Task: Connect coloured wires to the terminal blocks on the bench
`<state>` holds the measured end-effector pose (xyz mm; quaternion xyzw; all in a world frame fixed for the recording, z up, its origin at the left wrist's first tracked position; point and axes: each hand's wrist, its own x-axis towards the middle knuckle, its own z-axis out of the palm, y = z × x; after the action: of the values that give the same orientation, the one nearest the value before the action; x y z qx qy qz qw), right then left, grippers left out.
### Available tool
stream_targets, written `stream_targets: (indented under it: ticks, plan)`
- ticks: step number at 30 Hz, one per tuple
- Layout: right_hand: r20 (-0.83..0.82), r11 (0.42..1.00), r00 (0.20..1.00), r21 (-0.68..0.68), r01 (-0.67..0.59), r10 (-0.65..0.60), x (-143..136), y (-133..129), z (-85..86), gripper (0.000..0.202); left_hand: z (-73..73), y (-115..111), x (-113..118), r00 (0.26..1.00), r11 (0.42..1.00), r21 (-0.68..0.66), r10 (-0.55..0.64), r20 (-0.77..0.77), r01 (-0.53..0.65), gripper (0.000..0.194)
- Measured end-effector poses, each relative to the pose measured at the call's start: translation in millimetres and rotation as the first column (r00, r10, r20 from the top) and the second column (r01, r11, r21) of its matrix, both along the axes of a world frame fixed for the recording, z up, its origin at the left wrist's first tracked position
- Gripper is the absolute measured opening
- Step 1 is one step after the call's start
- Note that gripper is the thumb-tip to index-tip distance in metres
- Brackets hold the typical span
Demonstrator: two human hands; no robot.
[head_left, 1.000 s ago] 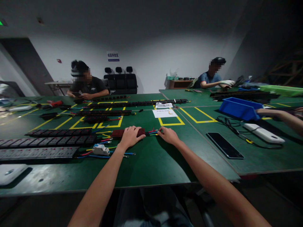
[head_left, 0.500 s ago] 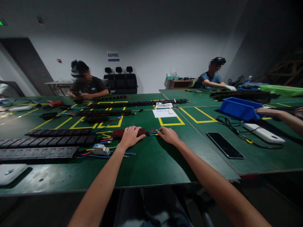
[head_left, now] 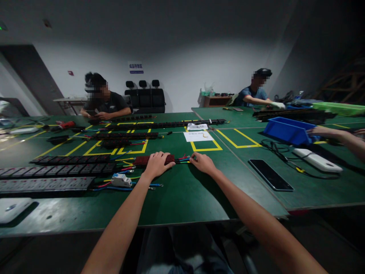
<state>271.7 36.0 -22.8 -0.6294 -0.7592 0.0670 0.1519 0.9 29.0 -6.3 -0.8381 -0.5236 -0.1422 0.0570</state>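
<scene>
On the green table (head_left: 182, 198) lies a short dark red strip (head_left: 139, 161) with coloured wires (head_left: 182, 160) coming out of its right end. My left hand (head_left: 157, 166) rests over the strip, fingers wrapped across its top and thumb pointing right. At the wire ends, my right hand (head_left: 202, 162) has its fingertips pressed together on the wires. More loose wires with metal lugs lie just left of the strip. Below them sits a white breaker (head_left: 121, 180) joined to wires of a long grey socket strip (head_left: 48, 184).
Black socket strips (head_left: 57, 170) lie at the left, a white device (head_left: 14, 209) nearer. A phone (head_left: 270, 174), a white power bank (head_left: 317, 160) with cables and a blue bin (head_left: 288, 130) stand right. Another person's hand touches the bin. Two people sit across the table.
My hands and the red strip have kept their places. The other person's hand at the blue bin has shifted slightly.
</scene>
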Motion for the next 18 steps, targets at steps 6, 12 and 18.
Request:
stream_targets:
  ticks: [6,12,18]
  plan:
    - [-0.006,1.0,1.0,-0.015,0.005,-0.005,-0.3,0.0,0.9,0.028,0.1,-0.3,0.0,1.0,1.0,0.001,-0.005,0.009,0.005,0.073]
    - [-0.013,1.0,1.0,-0.013,0.007,-0.008,-0.8,-2.2,3.0,0.028,1.4,-1.5,0.4,1.0,1.0,0.001,-0.006,-0.002,0.006,0.074]
    - [-0.013,1.0,1.0,-0.005,0.002,-0.002,-0.8,-2.7,3.0,0.027,1.6,-0.9,0.2,1.0,1.0,0.004,-0.004,-0.01,0.004,0.075]
